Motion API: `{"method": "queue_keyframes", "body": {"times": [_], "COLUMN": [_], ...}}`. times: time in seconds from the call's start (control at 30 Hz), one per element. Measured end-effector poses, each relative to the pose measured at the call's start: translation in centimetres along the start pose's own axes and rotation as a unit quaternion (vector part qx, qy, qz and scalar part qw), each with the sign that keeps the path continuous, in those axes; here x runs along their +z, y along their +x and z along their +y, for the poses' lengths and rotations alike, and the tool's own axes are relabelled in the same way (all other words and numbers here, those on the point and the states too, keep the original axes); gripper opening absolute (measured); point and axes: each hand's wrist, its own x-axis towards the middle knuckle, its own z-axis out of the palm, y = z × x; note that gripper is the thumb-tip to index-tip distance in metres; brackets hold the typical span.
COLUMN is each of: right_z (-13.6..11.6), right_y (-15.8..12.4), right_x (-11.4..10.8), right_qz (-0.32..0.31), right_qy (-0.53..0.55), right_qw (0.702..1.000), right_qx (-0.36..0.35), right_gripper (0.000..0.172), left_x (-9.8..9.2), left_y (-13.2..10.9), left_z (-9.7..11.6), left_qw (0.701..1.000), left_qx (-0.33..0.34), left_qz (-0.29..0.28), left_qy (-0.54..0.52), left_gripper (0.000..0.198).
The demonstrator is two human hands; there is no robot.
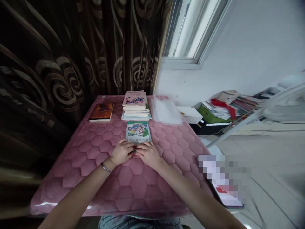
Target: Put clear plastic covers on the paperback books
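Note:
A green-bordered book with an illustrated cover and Chinese lettering lies on the pink quilted tabletop in front of me. My left hand, a silver bangle at its wrist, grips the near left edge, fingers bent over the cover. On the near right edge my right hand does the same. The two hands almost touch, and they hide the bottom of the book. Just behind it stands a stack of books, topped by a pink-covered one.
An orange and dark book lies at the back left. Clear plastic sleeves sit right of the stack, near a white box. A phone is at the right edge. Beyond are a green bin of papers and a dark curtain.

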Motion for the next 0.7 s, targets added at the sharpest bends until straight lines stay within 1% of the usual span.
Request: {"method": "queue_keyframes", "body": {"times": [0.2,0.3,0.43,0.57,0.7], "right_z": [1.7,2.7,4.4,5.8,6.6], "right_y": [-1.9,-2.9,-4.2,-5.2,-5.7], "right_x": [-1.2,-2.0,-2.8,-3.1,-3.3], "right_qz": [0.036,0.04,0.044,0.033,0.019], "right_qy": [-0.007,-0.005,0.001,0.006,0.005], "right_qw": [0.999,0.999,0.999,0.999,0.998], "right_qx": [0.007,0.007,0.03,0.043,0.059], "right_gripper": [0.013,0.014,0.015,0.015,0.014], "left_x": [-0.7,-1.0,-0.8,-0.4,-0.2], "left_y": [-1.4,-2.1,-2.7,-2.9,-2.9], "left_z": [-0.9,-1.4,-1.9,-2.3,-2.4], "left_qw": [0.999,0.999,0.999,0.999,0.999], "left_qx": [0.023,0.023,0.026,0.024,0.025], "left_qz": [0.013,0.014,0.014,0.008,0.009], "left_qy": [-0.022,-0.025,-0.027,-0.029,-0.038], "left_gripper": [0.017,0.021,0.021,0.02,0.02]}}
